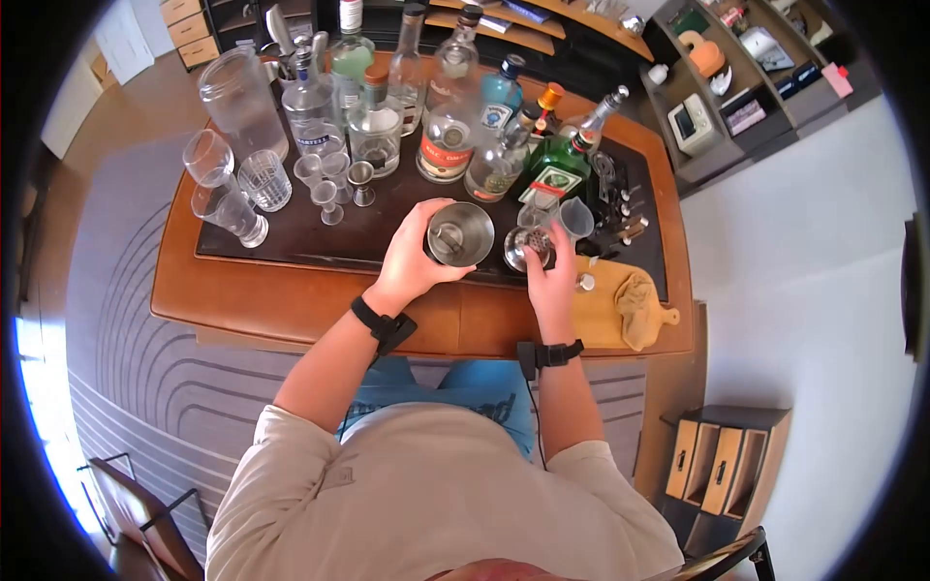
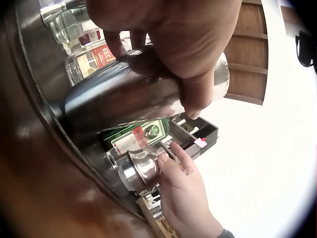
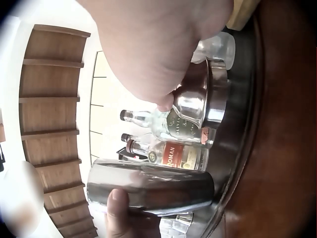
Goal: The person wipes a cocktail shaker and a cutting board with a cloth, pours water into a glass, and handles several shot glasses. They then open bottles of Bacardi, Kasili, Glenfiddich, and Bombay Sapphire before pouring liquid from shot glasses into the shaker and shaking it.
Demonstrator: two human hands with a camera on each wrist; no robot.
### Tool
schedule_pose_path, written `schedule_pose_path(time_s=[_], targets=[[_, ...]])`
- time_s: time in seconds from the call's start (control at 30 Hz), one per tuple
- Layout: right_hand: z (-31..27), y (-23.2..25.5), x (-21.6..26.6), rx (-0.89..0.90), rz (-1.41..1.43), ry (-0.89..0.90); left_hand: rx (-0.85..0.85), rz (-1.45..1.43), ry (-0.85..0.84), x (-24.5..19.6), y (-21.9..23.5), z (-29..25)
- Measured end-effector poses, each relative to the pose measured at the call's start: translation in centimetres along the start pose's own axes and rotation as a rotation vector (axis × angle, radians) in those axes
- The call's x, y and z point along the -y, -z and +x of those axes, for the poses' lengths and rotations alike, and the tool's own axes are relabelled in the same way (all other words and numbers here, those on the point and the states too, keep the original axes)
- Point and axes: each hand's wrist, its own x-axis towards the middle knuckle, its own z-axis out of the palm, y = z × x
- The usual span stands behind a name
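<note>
A steel shaker cup (image 1: pixel 460 234) stands upright near the front of the dark table inlay, its mouth showing to the head view. My left hand (image 1: pixel 411 258) grips it round the side; in the left wrist view the thumb lies along the metal cup (image 2: pixel 124 94). To the right, my right hand (image 1: pixel 550 276) pinches the domed steel strainer top (image 1: pixel 523 254) by its narrow upper part. In the right wrist view this shiny top (image 3: pixel 193 101) is under the fingers, partly hidden by the hand. The cup and the top are apart.
Several bottles (image 1: pixel 447 145) stand behind the hands. Glasses (image 1: pixel 264 181), a jigger (image 1: pixel 360 182) and a large jar (image 1: pixel 242 102) are at the left. At the right are a clear plastic cup (image 1: pixel 575 220) and a wooden board (image 1: pixel 603 308) with a crumpled cloth (image 1: pixel 636 308).
</note>
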Motion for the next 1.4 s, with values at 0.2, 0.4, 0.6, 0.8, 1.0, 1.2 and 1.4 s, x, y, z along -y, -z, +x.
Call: schedule_pose_path(time_s=[0.2, 0.4, 0.6, 0.8, 1.0, 1.2, 1.4], targets=[[0.2, -1.4, -2.5, 0.008, -0.023, -0.028, 0.045, 0.043, 0.028, -0.6, -1.0, 1.3], [0.6, -1.3, -1.6, 0.067, -0.157, -0.061, 0.129, -0.131, 0.234, -1.3, -2.4, 3.9], [0.1, -0.5, -0.8, 0.027, -0.180, 0.075, 0.150, -0.147, 0.249, -1.4, -2.9, 3.5], [-2.8, 1.8, 1.4, -0.031, -0.081, 0.132, 0.093, -0.024, 0.168, -0.9, -0.1, 0.6], [-7.3, 1.5, 4.4, 0.155, 0.036, 0.239, -0.337, 0.235, 0.232, 0.9, 9.9, -7.0], [-9.3, -0.8, 5.0, 0.330, 0.025, 0.363, -0.895, 0.468, 0.351, 6.3, 21.2, -10.1], [-8.8, -2.0, 5.1, 0.336, 0.034, 0.371, -0.878, 0.388, 0.406, 8.4, 23.5, -6.3]])
